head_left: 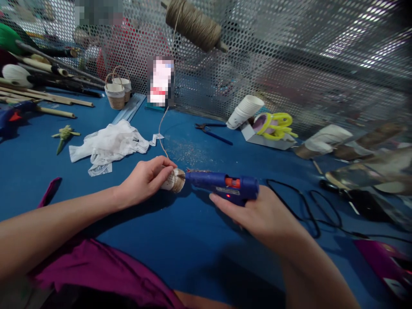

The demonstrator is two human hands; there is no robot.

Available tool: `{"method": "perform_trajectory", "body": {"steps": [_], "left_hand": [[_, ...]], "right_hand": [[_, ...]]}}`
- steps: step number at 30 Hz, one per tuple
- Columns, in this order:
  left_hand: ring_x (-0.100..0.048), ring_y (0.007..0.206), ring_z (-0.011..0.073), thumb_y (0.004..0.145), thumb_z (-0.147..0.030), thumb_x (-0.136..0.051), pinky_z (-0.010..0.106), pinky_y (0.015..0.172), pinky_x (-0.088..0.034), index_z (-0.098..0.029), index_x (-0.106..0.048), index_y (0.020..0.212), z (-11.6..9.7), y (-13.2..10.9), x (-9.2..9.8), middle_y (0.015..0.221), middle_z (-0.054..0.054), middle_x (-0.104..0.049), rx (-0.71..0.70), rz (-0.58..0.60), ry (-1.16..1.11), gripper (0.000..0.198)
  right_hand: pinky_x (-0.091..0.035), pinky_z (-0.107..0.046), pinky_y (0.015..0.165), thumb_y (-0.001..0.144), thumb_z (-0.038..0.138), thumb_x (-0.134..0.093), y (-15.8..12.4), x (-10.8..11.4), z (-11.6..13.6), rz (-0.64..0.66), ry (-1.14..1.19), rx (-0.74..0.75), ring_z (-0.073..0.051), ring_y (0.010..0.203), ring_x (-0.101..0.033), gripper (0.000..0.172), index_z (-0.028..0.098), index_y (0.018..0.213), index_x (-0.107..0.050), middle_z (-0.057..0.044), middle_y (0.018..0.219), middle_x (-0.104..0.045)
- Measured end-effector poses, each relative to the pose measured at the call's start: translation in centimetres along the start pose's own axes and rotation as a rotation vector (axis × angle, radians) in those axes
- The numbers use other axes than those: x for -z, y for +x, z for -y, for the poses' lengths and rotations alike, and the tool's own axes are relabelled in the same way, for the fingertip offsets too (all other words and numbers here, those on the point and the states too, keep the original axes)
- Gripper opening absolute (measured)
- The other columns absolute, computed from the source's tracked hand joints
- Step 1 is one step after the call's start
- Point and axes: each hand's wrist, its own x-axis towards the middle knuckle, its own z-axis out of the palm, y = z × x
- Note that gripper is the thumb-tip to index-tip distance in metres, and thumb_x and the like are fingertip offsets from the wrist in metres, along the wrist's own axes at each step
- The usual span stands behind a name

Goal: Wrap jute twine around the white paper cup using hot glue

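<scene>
My left hand (149, 180) is closed around a small paper cup (170, 183) lying on its side, its end partly wrapped in brown twine. Twine (160, 128) runs from the cup up to a large spool (193, 23) hung on the mesh. My right hand (257, 214) grips a blue glue gun (222, 184) with a red light lit on its body. The gun's nozzle points left and meets the wrapped end of the cup; whether glue is coming out is too small to tell.
White lace (116, 143) lies left, behind it two small twine baskets (116, 94) and a phone (161, 81). Pliers (214, 132), stacked paper cups (245, 110) and a box with yellow stems (270, 135) stand at the back. A black cord (302, 204) loops on the right. Sticks (48, 96) lie far left.
</scene>
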Motion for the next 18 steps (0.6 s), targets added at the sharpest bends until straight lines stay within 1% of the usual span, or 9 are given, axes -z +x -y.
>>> {"method": "perform_trajectory", "body": {"steps": [4, 7, 9, 13, 18], "left_hand": [[-0.054, 0.056, 0.0089, 0.088, -0.025, -0.042, 0.018, 0.052, -0.041, -0.012, -0.059, 0.092, 0.0, -0.1, -0.1, 0.070, 0.003, -0.065, -0.014, -0.007, -0.001, 0.022], [-0.054, 0.057, 0.0091, 0.088, -0.026, -0.042, 0.019, 0.053, -0.041, -0.012, -0.059, 0.093, 0.0, -0.1, -0.1, 0.072, 0.003, -0.065, -0.005, 0.002, -0.010, 0.023], [-0.053, 0.056, 0.0089, 0.088, -0.026, -0.042, 0.019, 0.052, -0.040, -0.012, -0.059, 0.093, 0.0, -0.1, -0.1, 0.070, 0.003, -0.064, -0.014, 0.002, 0.001, 0.022], [-0.049, 0.052, 0.0078, 0.088, -0.024, -0.042, 0.018, 0.049, -0.038, -0.012, -0.059, 0.092, 0.0, -0.2, -0.1, 0.064, 0.000, -0.061, -0.035, -0.002, 0.035, 0.021], [-0.050, 0.053, 0.0075, 0.088, -0.022, -0.042, 0.017, 0.050, -0.038, -0.012, -0.058, 0.093, 0.0, -0.2, 0.0, 0.066, 0.000, -0.061, -0.058, 0.000, 0.049, 0.019]], "right_hand": [[-0.028, -0.025, 0.035, 0.069, 0.032, -0.059, 0.2, 0.1, 0.0, -0.004, -0.010, -0.032, -0.010, 0.035, -0.035, 0.025, 0.022, 0.050, -0.046, 0.005, 0.036, -0.040], [-0.031, -0.024, 0.035, 0.067, 0.035, -0.061, 0.3, 0.3, -0.3, 0.002, -0.058, -0.111, -0.010, 0.034, -0.039, 0.029, 0.021, 0.049, -0.045, 0.004, 0.035, -0.042], [-0.034, -0.024, 0.036, 0.067, 0.036, -0.062, 0.5, 0.5, -0.4, 0.015, -0.072, -0.137, -0.010, 0.035, -0.042, 0.027, 0.021, 0.050, -0.047, 0.003, 0.036, -0.045], [-0.037, -0.022, 0.039, 0.069, 0.037, -0.061, 0.7, 0.8, -0.7, 0.052, -0.049, -0.102, -0.010, 0.036, -0.043, 0.024, 0.021, 0.054, -0.051, 0.005, 0.037, -0.046], [-0.038, -0.020, 0.041, 0.073, 0.037, -0.060, 1.0, 0.9, -0.9, 0.078, -0.039, -0.051, -0.008, 0.037, -0.043, 0.025, 0.019, 0.056, -0.053, 0.006, 0.038, -0.046]]}}
